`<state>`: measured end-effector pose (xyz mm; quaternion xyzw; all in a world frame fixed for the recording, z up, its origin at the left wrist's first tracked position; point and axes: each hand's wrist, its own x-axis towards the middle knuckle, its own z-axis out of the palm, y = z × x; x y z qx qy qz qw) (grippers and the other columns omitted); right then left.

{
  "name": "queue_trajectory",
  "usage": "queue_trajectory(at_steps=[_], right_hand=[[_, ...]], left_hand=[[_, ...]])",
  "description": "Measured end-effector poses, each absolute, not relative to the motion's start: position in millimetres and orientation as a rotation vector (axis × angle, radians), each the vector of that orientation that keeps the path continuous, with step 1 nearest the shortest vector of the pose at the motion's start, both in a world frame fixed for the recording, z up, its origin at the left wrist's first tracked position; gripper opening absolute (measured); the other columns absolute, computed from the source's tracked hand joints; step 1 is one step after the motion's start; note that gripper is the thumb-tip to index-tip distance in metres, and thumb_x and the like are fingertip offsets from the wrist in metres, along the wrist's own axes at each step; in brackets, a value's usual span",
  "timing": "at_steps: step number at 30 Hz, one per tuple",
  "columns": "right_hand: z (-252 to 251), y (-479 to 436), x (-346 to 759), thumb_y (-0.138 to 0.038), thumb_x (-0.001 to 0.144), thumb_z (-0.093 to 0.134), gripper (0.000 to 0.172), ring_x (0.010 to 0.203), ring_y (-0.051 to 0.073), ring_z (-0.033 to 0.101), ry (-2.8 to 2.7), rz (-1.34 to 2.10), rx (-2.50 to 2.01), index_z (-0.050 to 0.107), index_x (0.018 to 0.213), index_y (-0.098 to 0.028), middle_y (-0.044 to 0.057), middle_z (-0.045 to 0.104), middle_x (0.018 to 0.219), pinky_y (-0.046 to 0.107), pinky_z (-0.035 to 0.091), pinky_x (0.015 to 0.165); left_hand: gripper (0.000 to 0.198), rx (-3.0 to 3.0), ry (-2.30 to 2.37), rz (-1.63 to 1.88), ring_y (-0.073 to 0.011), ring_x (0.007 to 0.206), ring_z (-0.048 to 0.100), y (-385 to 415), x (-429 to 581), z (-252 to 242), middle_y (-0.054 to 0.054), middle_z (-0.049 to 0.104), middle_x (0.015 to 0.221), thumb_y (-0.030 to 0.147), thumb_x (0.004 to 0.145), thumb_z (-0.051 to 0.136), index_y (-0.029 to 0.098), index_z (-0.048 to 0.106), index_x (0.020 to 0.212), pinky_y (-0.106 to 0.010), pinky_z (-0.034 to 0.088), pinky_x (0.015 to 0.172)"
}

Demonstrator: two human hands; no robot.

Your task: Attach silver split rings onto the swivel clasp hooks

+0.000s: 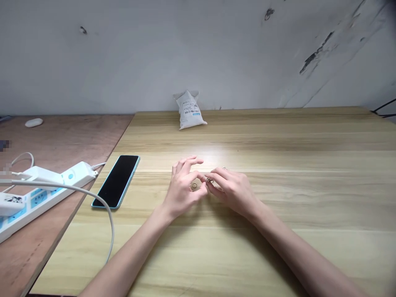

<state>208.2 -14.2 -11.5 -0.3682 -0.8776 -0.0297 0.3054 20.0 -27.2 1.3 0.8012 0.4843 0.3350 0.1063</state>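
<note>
Both hands meet over the middle of the light wooden table (293,185). My left hand (185,183) has thumb and index finger pinched at the left side of a small metal piece (209,180); its other fingers are stretched out. From the right, my right hand (233,187) grips the same piece between thumb and fingertips. A small ring (194,185) shows on the table inside the curve of my left thumb and index finger. Another bit of metal (225,168) peeks out just behind my right fingers. Fine detail of the metal piece is too small to tell.
A phone (116,181) with a dark screen lies left of my hands. A white plastic packet (189,110) rests at the table's back edge. On the brown surface at left are a white power strip (77,177), cables and a small white case (34,122).
</note>
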Motion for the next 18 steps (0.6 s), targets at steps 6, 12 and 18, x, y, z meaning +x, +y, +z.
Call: queue_trajectory(at_steps=[6,12,18], right_hand=[[-8,-15,202,-0.016,0.095,0.047,0.019,0.059,0.013,0.056,-2.388,-0.294,-1.037,0.065,0.101,-0.012,0.002,0.065,0.072,0.028,0.030,0.053],[-10,-26,195,-0.021,0.098,0.040,0.030,0.052,0.011,0.050,-2.525,0.039,-1.067,0.061,0.076,-0.016,0.001,0.062,0.068,0.028,0.020,0.049],[-15,-12,207,-0.022,0.097,0.043,0.025,0.058,0.010,0.053,-2.459,0.091,-1.144,0.067,0.091,-0.017,0.002,0.066,0.080,0.026,0.022,0.051]], left_hand=[[0.008,2.347,1.478,1.067,-0.0279,0.130,0.044,-28,20,6,-0.006,0.061,0.124,0.016,0.080,0.061,0.022,0.060,0.075,-0.047,0.035,0.103],[0.007,2.489,1.556,1.084,-0.0290,0.129,0.047,-21,11,6,-0.007,0.061,0.124,0.016,0.081,0.060,0.022,0.061,0.078,-0.050,0.034,0.105],[0.008,2.704,1.341,0.741,-0.0292,0.129,0.048,-14,-14,9,-0.008,0.062,0.123,0.014,0.079,0.060,0.021,0.063,0.076,-0.048,0.043,0.102]])
